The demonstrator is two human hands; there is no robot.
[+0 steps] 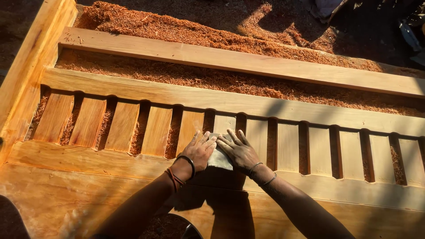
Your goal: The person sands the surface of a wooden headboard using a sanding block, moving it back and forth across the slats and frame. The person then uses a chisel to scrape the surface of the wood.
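From the head camera, the left hand (198, 150) and right hand (239, 149) lie flat, fingers spread and extended, pressing a pale sheet of sandpaper (220, 157) against a slat (223, 126) of a wooden frame (133, 95). Neither hand is curled around anything; both palms bear down. The sheet sits between them, its long axis running toward twelve o'clock, like the slats. Reddish, fibrous sawdust (186, 26) lies heaped at twelve o'clock, beyond a smooth rail (248, 62).

Reddish sawdust (186, 26) is spread thickly beyond and between the rails. A long loose wooden plank (230, 59) is laid across it, and dark debris (398, 22) is seen top right.
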